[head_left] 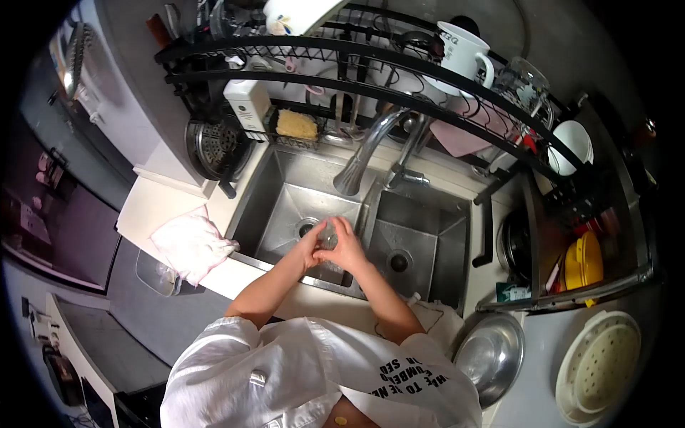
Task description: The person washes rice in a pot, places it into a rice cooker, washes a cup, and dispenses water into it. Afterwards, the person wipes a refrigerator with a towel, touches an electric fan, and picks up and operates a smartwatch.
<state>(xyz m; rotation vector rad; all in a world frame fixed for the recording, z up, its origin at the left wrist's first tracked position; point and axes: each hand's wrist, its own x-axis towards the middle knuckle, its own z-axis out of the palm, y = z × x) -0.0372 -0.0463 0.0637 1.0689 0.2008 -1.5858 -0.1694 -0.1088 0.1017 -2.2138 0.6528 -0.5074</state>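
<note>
Both hands meet over the left basin of the steel sink (275,192), near its drain. My left hand (309,247) curves around one side of a small clear glass (330,237). Around its other side wraps my right hand (345,248), fingertips pointing toward the faucet. The glass is partly hidden by the fingers and looks see-through. Just beyond the hands, the chrome faucet (349,175) hangs over the same basin, and no water stream shows under it.
Above the sink runs a black dish rack (342,84) with a white mug (460,57). A yellow sponge (297,125) sits by a white bottle (247,107) behind the basin. On the left counter lies a pinkish cloth (191,242). A metal bowl (491,357) and colander (599,367) are at right.
</note>
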